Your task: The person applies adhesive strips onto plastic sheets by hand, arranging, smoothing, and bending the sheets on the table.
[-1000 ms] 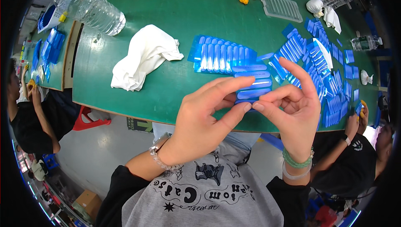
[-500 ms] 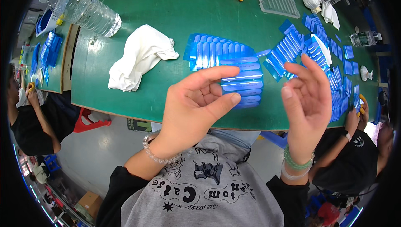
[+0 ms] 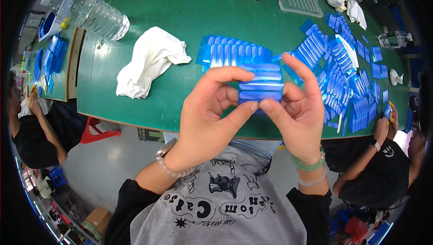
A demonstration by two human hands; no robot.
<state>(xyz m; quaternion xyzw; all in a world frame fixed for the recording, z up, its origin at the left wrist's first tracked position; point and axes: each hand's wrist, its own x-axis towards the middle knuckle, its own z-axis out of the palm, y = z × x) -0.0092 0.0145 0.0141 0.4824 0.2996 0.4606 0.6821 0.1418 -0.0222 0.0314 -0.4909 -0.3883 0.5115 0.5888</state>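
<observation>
Held sheet [image 3: 266, 95]: partly covered by left hand [image 3: 216, 105] and right hand [image 3: 295, 112].
Left side and lower edge partly out of sight; right fingers' contact behind it unclear. Sheet stack [image 3: 237, 53]: lower part hidden. Tabletop [image 3: 189, 6]: far side cut off by upper picture edge. Shirt [image 3: 212, 229]: cut by lower edge. Left co-worker's item [image 3: 34, 90]: too small to identify.
</observation>
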